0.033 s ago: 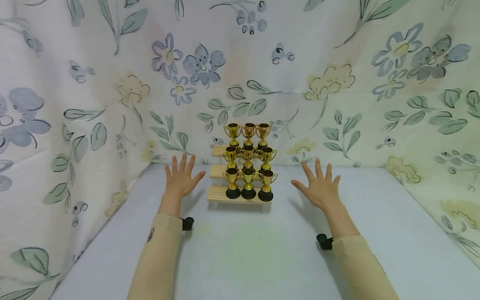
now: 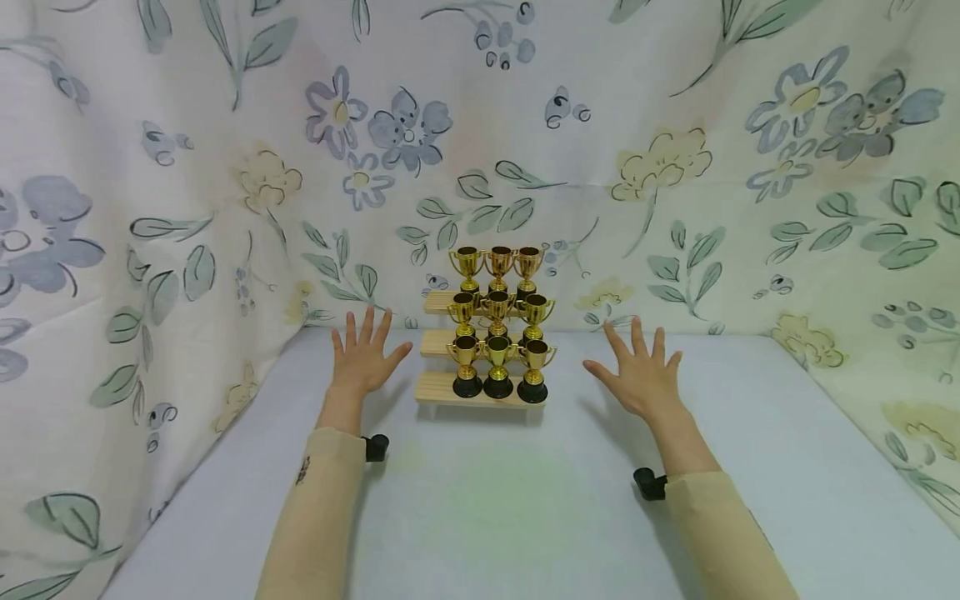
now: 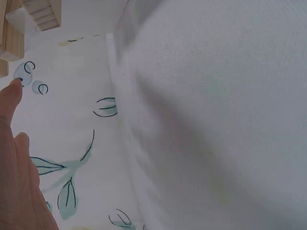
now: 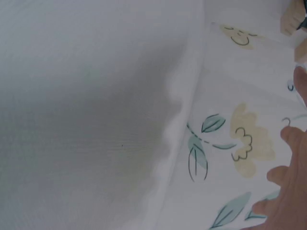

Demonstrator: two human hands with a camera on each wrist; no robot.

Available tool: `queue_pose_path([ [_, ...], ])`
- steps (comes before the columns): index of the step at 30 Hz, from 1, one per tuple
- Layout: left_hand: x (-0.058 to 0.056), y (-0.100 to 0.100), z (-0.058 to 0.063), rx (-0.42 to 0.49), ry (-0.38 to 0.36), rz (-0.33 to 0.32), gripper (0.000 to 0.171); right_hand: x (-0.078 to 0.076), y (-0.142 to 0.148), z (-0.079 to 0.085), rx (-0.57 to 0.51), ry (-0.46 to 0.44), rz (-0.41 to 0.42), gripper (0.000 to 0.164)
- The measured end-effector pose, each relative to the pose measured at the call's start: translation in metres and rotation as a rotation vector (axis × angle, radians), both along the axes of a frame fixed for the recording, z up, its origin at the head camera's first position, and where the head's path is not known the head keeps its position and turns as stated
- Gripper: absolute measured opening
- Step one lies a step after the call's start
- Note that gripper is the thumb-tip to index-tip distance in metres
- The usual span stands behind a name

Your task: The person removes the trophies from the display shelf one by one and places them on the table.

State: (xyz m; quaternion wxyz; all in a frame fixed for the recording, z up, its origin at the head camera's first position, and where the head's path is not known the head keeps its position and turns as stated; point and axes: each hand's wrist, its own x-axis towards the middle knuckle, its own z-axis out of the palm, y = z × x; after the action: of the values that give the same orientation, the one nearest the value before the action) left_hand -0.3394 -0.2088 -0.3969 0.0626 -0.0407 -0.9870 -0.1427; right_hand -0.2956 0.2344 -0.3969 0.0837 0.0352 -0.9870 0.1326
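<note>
Both hands are spread with straight fingers and hold nothing. To the left of a three-step wooden stand is my left hand, apart from it, with the thumb towards it. My right hand is a wider gap away on the other side, thumb also pointing inward. Small gold trophies with black bases stand upright on the steps, three to a row, leaving bare wood at each step's left end. In the left wrist view, pale wooden step ends show above the thumb; the right wrist view catches only a corner of wood.
A white table lies under the stand and hands. Behind it and along both sides hangs a floral cloth. Each wrist wears a small black camera, one on the left and one on the right.
</note>
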Motion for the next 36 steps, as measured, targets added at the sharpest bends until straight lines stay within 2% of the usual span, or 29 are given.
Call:
queue_pose_path([
  [9,0.003,-0.002,0.001,0.031,-0.017,0.016,0.082,0.001,-0.002,-0.002,-0.003,-0.001,0.005,0.089],
  [13,0.002,-0.001,0.001,0.044,-0.003,0.017,0.082,0.002,-0.001,-0.003,-0.011,0.011,0.002,0.087],
  [18,0.001,0.003,0.001,0.122,0.001,-0.007,0.081,0.003,0.001,-0.002,-0.017,0.049,0.006,0.086],
  [20,0.0,0.005,0.001,0.212,-0.011,-0.035,0.08,0.004,0.001,-0.001,-0.022,0.066,0.012,0.085],
  [23,0.0,0.009,0.001,0.4,-0.056,-0.069,0.078,0.005,0.0,-0.001,-0.043,0.094,0.021,0.084],
  [26,0.003,0.015,0.002,0.645,-0.107,-0.115,0.071,0.005,-0.002,0.0,-0.097,0.129,0.028,0.082],
  [29,0.005,0.023,0.002,0.907,-0.156,-0.186,0.061,0.006,-0.005,0.0,-0.194,0.194,0.045,0.074],
  [31,0.005,0.028,0.001,1.043,-0.181,-0.219,0.056,0.007,-0.008,0.001,-0.269,0.247,0.068,0.066],
  [33,0.006,0.032,-0.001,1.139,-0.199,-0.23,0.055,0.007,-0.011,0.002,-0.337,0.305,0.098,0.057],
  [36,0.007,0.036,-0.002,1.199,-0.193,-0.202,0.053,0.008,-0.016,0.002,-0.401,0.381,0.136,0.046],
])
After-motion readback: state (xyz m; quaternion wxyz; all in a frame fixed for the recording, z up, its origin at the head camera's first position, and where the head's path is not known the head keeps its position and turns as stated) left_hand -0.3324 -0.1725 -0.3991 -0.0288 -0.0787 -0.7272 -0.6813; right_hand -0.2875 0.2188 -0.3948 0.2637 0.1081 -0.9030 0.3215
